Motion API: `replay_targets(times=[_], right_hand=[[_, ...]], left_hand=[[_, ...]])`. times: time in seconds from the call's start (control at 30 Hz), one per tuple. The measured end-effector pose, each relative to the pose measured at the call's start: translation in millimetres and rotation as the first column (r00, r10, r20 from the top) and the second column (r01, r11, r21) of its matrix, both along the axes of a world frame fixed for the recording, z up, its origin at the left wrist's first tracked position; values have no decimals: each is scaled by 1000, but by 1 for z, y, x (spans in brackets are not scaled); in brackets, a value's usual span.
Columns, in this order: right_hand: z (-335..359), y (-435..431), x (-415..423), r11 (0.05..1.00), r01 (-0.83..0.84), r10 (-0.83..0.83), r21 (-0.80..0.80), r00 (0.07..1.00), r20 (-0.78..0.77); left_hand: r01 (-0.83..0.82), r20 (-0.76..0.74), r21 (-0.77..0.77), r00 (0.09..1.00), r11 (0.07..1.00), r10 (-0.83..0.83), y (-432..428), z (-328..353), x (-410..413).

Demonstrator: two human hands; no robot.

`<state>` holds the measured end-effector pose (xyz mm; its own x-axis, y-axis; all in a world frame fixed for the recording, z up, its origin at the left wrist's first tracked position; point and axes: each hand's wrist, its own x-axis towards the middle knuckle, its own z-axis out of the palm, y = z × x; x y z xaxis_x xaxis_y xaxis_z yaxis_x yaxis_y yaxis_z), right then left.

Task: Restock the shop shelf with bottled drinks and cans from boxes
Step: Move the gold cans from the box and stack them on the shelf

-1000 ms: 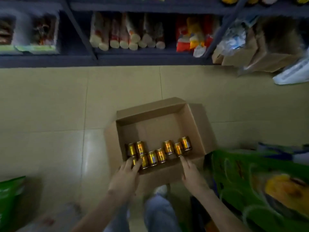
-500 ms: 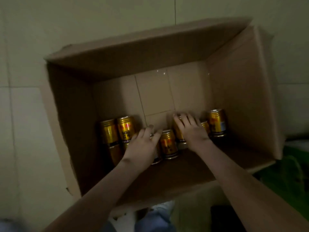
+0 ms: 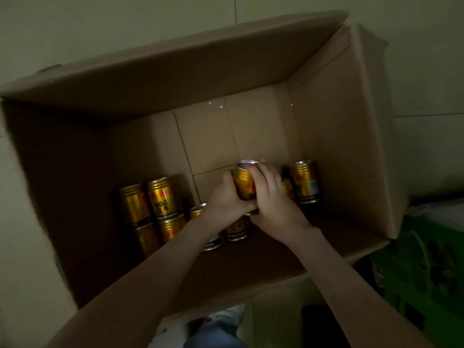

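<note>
Both hands were down inside the open cardboard box (image 3: 339,146), which sat on a pale tiled floor (image 3: 75,33) with its flaps standing up, and between them they had hold of a single gold can (image 3: 244,183). The left hand (image 3: 224,198) was wrapped round the can's left side and lower part. The right hand (image 3: 272,197) closed over it from the other side, its fingers (image 3: 256,172) curled across the upper rim so that the silver lid showed just past the fingertips. The can stood upright in that double grip, near the middle of the box and toward its near wall. Its base was hidden by the hands, so I could not tell whether it was off the bottom or resting on it. Other cans of the same gold sort stood in the box. There was a cluster of four cans (image 3: 163,197) at the left, one bearing red and black lettering. A partly hidden can (image 3: 197,212) sat behind the left forearm, and another can (image 3: 237,228) just below the joined hands. A pair of cans (image 3: 303,180) stood just to the right of the right hand, the nearer one mostly covered by it. Outside the box at the right lay a green bag (image 3: 431,259) — its print was too dark to read.
</note>
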<state>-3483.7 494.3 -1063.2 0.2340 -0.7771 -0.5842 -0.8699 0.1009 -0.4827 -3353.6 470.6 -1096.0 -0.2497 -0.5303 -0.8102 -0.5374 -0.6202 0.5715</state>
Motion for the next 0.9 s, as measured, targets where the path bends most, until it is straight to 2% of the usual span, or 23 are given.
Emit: replay_targets(times=[0.07, 0.13, 0.2, 0.23, 0.3, 0.4, 0.53, 0.63, 0.73, 0.9], right_hand=[[-2, 1, -8, 999, 18, -19, 49, 1000, 12], [-9, 3, -26, 991, -86, 101, 99, 982, -157], [-19, 9, -41, 960, -208, 264, 188, 897, -356], [-24, 11, -46, 941, -243, 321, 234, 857, -403], [-31, 11, -47, 921, -272, 373, 280, 825, -425], [-34, -3, -33, 894, -406, 448, 191, 800, -398], [-38, -39, -13, 956, -280, 294, 90, 891, -346], [-47, -54, -12, 997, -37, 63, 73, 920, -388], [-55, -53, -12, 979, 183, -131, 94, 907, -401], [-48, -52, 0, 991, 129, -128, -25, 903, -410]], left_hand=[[12, 55, -2, 998, 1000, -12, -2, -1, 1], [3, 119, 22, 993, 1000, -5, -3, -3, 9], [-96, 142, 29, 986, 995, 91, -3, -4, 21], [-157, 152, 22, 977, 987, 152, -3, -4, 27], [-253, 173, -3, 953, 968, 249, -2, -3, 39], [-302, 186, -9, 936, 953, 298, 3, -2, 55], [-301, 146, 23, 944, 953, 295, 7, 0, 71], [-305, 122, 25, 946, 952, 300, 9, 0, 77], [-343, 112, 18, 934, 939, 339, 9, -4, 79], [-352, 119, -18, 928, 936, 352, 1, 7, 78]])
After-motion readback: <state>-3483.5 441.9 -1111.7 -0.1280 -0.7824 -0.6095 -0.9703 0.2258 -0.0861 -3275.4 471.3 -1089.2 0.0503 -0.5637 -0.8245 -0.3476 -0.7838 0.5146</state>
